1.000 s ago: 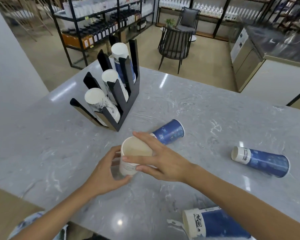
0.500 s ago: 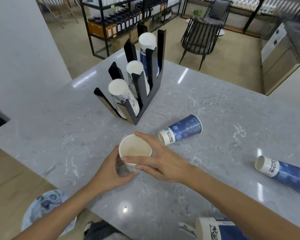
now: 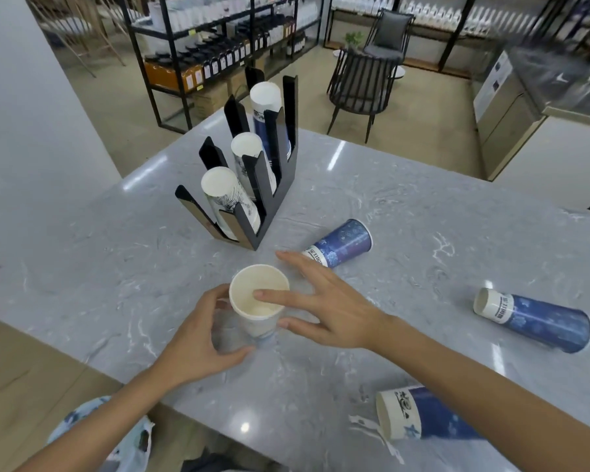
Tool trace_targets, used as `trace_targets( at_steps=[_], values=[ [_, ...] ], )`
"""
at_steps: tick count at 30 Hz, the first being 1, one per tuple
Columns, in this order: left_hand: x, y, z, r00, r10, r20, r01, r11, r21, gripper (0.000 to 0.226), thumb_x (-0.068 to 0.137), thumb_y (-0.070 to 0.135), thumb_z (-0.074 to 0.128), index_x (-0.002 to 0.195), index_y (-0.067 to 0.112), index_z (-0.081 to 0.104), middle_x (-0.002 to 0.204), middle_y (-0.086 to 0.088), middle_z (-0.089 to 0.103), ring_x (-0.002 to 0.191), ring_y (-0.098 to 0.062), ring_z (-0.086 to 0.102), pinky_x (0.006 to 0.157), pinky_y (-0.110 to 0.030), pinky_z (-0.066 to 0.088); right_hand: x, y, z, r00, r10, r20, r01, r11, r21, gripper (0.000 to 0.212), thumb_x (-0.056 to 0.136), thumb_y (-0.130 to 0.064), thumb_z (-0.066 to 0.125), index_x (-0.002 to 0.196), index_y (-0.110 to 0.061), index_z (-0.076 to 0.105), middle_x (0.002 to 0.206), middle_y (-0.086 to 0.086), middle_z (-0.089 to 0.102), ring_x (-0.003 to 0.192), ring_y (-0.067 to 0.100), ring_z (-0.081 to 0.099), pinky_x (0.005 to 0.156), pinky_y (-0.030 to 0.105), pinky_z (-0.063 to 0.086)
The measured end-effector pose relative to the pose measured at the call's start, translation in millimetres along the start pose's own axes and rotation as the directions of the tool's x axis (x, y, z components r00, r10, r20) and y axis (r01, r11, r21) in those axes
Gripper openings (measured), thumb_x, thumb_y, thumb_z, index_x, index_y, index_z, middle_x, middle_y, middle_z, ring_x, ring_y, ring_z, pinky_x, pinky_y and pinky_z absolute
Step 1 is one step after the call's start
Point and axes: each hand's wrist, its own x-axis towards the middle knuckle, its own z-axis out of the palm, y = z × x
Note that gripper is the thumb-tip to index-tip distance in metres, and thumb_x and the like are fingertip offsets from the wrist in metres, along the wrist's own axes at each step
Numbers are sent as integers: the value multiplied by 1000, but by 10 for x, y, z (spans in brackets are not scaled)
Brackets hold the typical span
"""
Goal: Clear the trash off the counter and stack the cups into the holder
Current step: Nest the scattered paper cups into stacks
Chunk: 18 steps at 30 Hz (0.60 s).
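An upright white paper cup (image 3: 249,284) stands on the grey marble counter (image 3: 116,267). My left hand (image 3: 198,338) curls around its left side and base. My right hand (image 3: 334,308) hovers on its right with fingers spread; one fingertip lies over the rim and the thumb is near the cup's wall. Behind stands the black cup holder (image 3: 276,185) with three slots, each holding a stack of inverted cups (image 3: 220,185). Three blue cups lie on their sides: one (image 3: 341,243) past my right hand, one (image 3: 539,318) at the right, one (image 3: 430,417) under my right forearm.
A torn white paper scrap (image 3: 372,430) lies beside the nearest blue cup. A light blue patterned bag (image 3: 116,437) hangs below the counter's near edge. Beyond the counter are a black chair (image 3: 361,86) and shelving (image 3: 218,46).
My right hand has loosened from its grip on the cup's rim and spread its fingers. The view has shifted, so the holder and cups sit further right in the frame.
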Motion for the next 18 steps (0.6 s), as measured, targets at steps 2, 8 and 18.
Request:
trace_targets(
  at_steps=[2, 8, 18],
  values=[
    [-26, 30, -133, 1000, 2, 22, -2, 1000, 30, 108, 60, 65, 86, 147, 40, 27, 142, 23, 44, 127, -1, 52, 98, -24, 50, -118, -13, -123, 998, 60, 6, -59, 998, -32, 47, 105, -45, 54, 151, -37, 48, 164, 19, 30, 154, 29, 28, 124, 42, 30],
    [108, 363, -563, 987, 160, 19, -161, 985, 57, 98, 70, 63, 78, 150, 28, 32, 148, 12, 44, 136, -7, 47, 98, -25, 47, -587, -78, -461, 969, 247, -25, -248, 960, -128, 51, 104, -48, 53, 153, -36, 45, 159, 11, 37, 146, 28, 40, 112, 48, 43],
    [1114, 1196, -627, 979, 173, 107, -187, 972, 142, 61, 89, 61, 60, 142, 33, 47, 142, 9, 48, 126, -15, 53, 100, -39, 50, -1206, -285, -667, 837, 534, -118, -545, 797, -260, 53, 103, -54, 47, 152, -35, 45, 156, -3, 49, 144, 28, 45, 113, 51, 42]
  ],
)
